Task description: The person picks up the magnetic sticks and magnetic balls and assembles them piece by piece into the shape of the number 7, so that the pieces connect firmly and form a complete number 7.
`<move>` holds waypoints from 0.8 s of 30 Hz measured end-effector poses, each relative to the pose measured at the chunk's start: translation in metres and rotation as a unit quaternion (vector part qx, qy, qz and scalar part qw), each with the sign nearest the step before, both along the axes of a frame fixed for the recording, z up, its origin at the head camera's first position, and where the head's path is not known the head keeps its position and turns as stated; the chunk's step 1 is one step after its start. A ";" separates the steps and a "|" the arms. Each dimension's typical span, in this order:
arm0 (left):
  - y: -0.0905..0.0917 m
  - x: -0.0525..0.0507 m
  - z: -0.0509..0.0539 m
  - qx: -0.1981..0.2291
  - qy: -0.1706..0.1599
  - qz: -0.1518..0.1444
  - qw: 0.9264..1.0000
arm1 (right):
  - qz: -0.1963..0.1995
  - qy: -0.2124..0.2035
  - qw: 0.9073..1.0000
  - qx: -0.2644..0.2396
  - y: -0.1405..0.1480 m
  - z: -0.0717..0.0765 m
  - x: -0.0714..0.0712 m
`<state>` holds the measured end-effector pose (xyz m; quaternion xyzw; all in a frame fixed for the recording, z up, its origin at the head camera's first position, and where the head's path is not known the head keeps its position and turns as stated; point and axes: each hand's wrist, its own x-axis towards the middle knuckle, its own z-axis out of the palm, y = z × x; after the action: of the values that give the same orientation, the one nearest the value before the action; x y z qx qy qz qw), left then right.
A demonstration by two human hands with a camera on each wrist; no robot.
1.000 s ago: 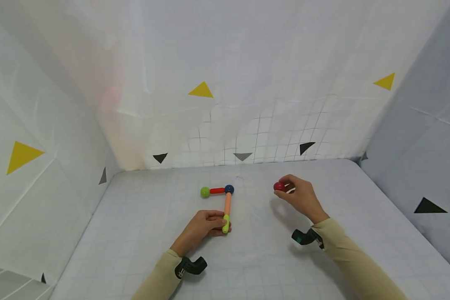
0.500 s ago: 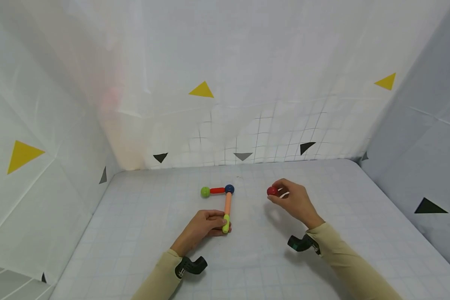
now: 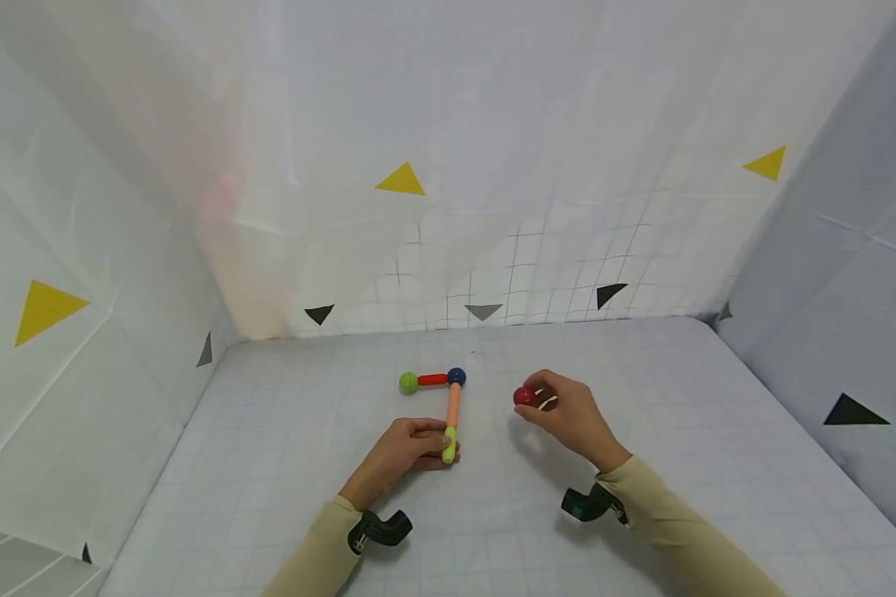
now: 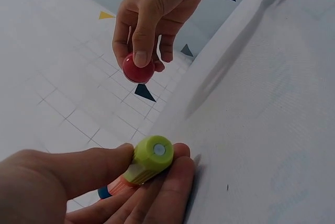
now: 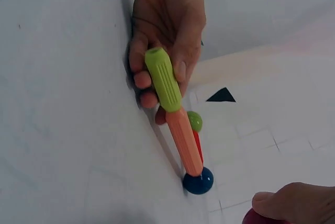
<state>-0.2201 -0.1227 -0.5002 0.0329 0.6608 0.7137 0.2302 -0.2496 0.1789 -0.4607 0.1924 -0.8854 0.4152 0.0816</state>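
My left hand (image 3: 403, 454) pinches a yellow-green magnetic rod (image 5: 164, 80) between thumb and fingers. That rod joins end to end with an orange rod (image 3: 454, 405), which meets a dark blue ball (image 3: 457, 377). From the blue ball a short red rod (image 3: 432, 380) runs left to a green ball (image 3: 408, 382), making an angled chain. To the right, apart from the chain, my right hand (image 3: 571, 419) pinches a red ball (image 3: 523, 396) above the table. In the left wrist view the yellow-green rod's free end shows a round metal tip, below the red ball.
A white gridded cloth covers the table (image 3: 269, 497). White sheet walls with yellow and black triangles stand behind and at both sides. A dark wrist camera (image 3: 381, 529) sits on the left sleeve, another camera (image 3: 593, 502) on the right.
My right hand has moved left and nearer to me with the red ball, closing on the rod chain. The left hand and the chain have stayed in place.
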 end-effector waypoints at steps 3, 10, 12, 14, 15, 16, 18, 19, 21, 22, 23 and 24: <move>0.000 0.000 0.000 -0.003 0.000 -0.002 1.000 | 0.006 -0.001 1.000 -0.002 -0.006 -0.002 0.003; -0.001 -0.001 -0.002 -0.005 -0.008 -0.003 1.000 | 0.021 -0.007 1.000 0.000 -0.017 -0.007 0.009; -0.001 -0.001 -0.002 -0.004 -0.008 -0.004 1.000 | 0.024 -0.010 1.000 0.002 -0.019 -0.007 0.010; -0.001 -0.001 -0.001 -0.002 -0.007 -0.006 1.000 | 0.025 -0.015 1.000 0.001 -0.022 -0.007 0.012; -0.001 -0.001 -0.001 -0.002 -0.007 -0.007 1.000 | 0.025 -0.017 1.000 0.001 -0.023 -0.006 0.013; -0.001 -0.001 -0.001 0.001 -0.009 -0.006 1.000 | 0.025 -0.020 0.999 0.002 -0.024 -0.006 0.013; -0.001 -0.001 -0.001 0.005 -0.012 -0.005 1.000 | 0.025 -0.025 0.999 0.002 -0.026 -0.005 0.015; 0.000 -0.001 -0.001 0.007 -0.013 -0.004 1.000 | 0.026 -0.028 0.999 0.002 -0.028 -0.005 0.016; 0.000 -0.001 -0.001 0.009 -0.014 -0.003 1.000 | 0.028 -0.031 0.999 0.003 -0.030 -0.004 0.018; 0.000 -0.001 -0.002 0.010 -0.013 -0.003 1.000 | 0.030 -0.032 0.999 0.001 -0.031 -0.004 0.018; 0.000 -0.001 -0.002 0.010 -0.012 -0.003 1.000 | 0.032 -0.032 0.999 -0.001 -0.032 -0.004 0.019; 0.000 -0.001 -0.002 0.011 -0.012 -0.003 1.000 | 0.035 -0.033 0.999 -0.003 -0.033 -0.004 0.020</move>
<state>-0.2214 -0.1232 -0.5020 0.0291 0.6503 0.7201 0.2401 -0.2295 0.1458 -0.4646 0.2092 -0.8790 0.4266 0.0386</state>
